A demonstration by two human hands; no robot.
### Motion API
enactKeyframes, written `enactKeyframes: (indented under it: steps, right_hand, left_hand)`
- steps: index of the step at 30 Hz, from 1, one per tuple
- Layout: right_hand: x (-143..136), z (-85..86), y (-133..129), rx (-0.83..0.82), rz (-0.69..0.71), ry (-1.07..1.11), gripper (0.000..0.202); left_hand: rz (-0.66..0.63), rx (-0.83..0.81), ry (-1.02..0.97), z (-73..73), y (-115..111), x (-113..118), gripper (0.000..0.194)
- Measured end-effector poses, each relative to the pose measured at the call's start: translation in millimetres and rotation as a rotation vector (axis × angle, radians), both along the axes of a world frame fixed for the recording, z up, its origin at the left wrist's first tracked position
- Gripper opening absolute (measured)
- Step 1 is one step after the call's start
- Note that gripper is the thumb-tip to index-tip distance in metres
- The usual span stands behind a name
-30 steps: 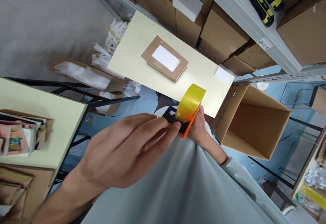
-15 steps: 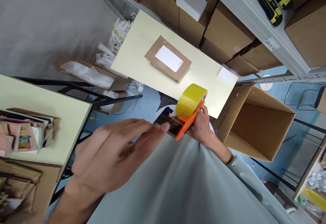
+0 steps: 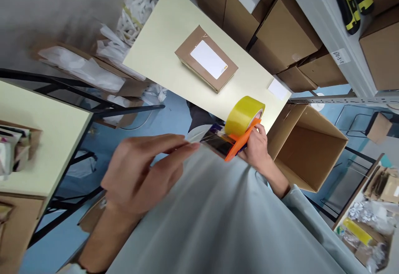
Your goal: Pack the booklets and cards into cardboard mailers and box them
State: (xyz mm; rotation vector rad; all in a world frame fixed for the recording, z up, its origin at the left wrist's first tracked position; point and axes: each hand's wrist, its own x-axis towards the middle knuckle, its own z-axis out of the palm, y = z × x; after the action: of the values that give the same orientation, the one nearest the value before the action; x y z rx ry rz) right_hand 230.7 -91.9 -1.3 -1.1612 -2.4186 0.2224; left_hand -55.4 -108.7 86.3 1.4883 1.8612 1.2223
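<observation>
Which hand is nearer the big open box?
Right. The right hand, on the tape dispenser, is left of the open box; the left hand is farther left, past the dispenser.

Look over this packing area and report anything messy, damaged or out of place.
The crumpled white scraps heaped beyond one end of the table look untidy, as if tossed there. The parcel shows no obvious damage.

Tape dispenser (image 3: 241,140) in right hand (image 3: 257,148)
</observation>
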Motion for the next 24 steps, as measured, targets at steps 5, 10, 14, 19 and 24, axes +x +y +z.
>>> enactKeyframes:
  steps: [5, 10, 14, 19, 24]
  right_hand:
    - [22.1, -13.4, 12.7, -0.231, 0.001, -0.192, 0.017]
    - [24.7, -56.5, 42.0, -0.526, -0.008, -0.551, 0.039]
    - [13.4, -101.5, 59.9, -0.623, -0.125, -0.722, 0.053]
    - [-8.2, -150.3, 69.1, -0.565, -0.217, -0.784, 0.056]
    - [-22.7, -174.1, 68.9, -0.488, -0.276, -0.814, 0.057]
  left_hand:
    - [-0.161, 0.239, 0.231, -63.0, 7.5, -6.2, 0.046]
    - [-0.183, 0.018, -0.012, -190.7, 36.2, 7.2, 0.028]
    - [-0.098, -0.102, -0.151, -273.6, 57.2, 30.4, 0.037]
    - [0.074, -0.071, -0.332, -329.9, 86.0, 43.4, 0.028]
    - [0.226, -0.052, -0.561, -352.7, 103.6, 57.9, 0.018]
